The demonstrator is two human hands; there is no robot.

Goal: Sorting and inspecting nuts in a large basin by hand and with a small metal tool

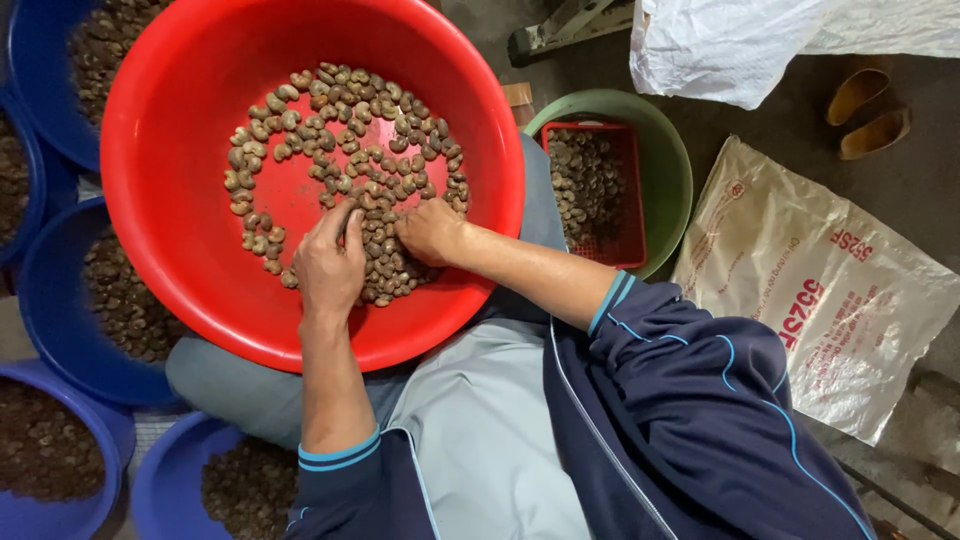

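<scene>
A big red plastic basin [180, 150] rests on my lap and holds a loose layer of brown cashew nuts [350, 130]. Both my hands are inside it, at the near side of the pile. My left hand [328, 262] lies palm down, its fingers stretched onto the nuts. My right hand [430, 230] is curled, with its fingertips tucked into the nuts right beside the left hand. What the curled fingers enclose is hidden.
Several blue basins [60, 300] of dark nuts ring the left side and front. At the right, a green basin [672, 170] holds a red crate [630, 200] of nuts. A printed sack [810, 290], a white bag [720, 45] and two sandals [865, 110] lie on the floor.
</scene>
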